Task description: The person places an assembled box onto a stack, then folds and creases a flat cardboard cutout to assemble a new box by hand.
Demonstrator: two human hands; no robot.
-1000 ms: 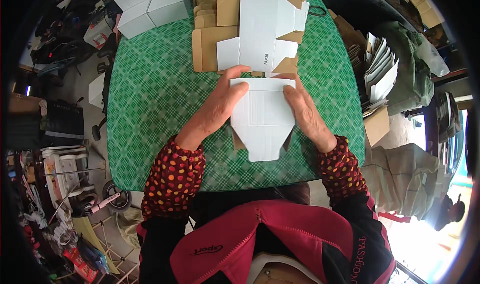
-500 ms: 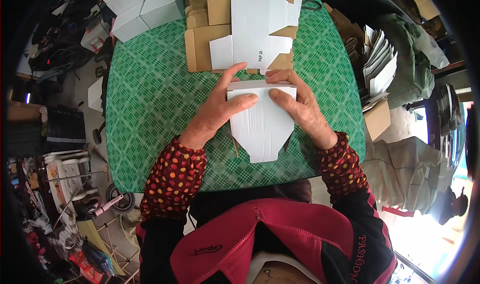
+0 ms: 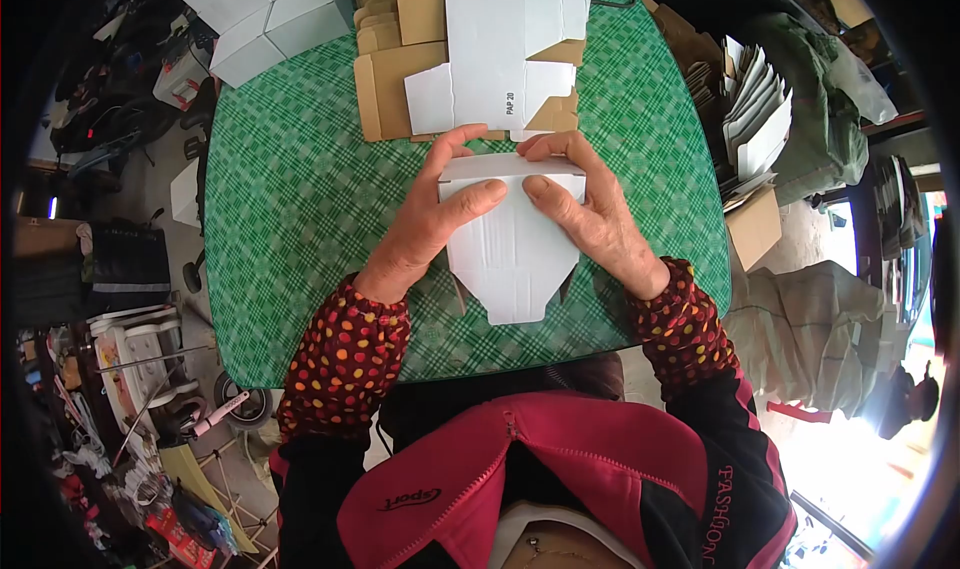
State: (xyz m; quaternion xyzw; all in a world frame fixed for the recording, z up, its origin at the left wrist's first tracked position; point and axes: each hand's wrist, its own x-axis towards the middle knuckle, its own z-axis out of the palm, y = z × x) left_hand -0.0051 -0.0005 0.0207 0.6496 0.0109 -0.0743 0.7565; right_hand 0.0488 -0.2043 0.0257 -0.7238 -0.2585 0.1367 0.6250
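Note:
Between my hands is a partly folded white cardboard box (image 3: 510, 254), its narrow flap pointing toward me and small brown flaps showing at its sides. My left hand (image 3: 430, 219) grips its upper left part, thumb on the white face and fingers at the far edge. On the upper right, my right hand (image 3: 590, 209) holds it the same way, thumb pressed on the face, fingers curled over the far edge. The box's underside is hidden. Just beyond lies a stack of flat cardboard blanks (image 3: 485, 69), the top one white and printed "PAP 20".
A green checked tabletop (image 3: 290, 219) lies under the work. Folded white boxes (image 3: 265, 29) stand at its far left. More cardboard pieces (image 3: 755, 119) are piled off the right edge, beside a green bag (image 3: 825, 139). A small wheel (image 3: 250, 404) is on the floor at left.
The far flap of the box has been bent down from the face. Both thumbs have moved inward on the face, and the right fingers now curl over the far edge. The view has shifted slightly.

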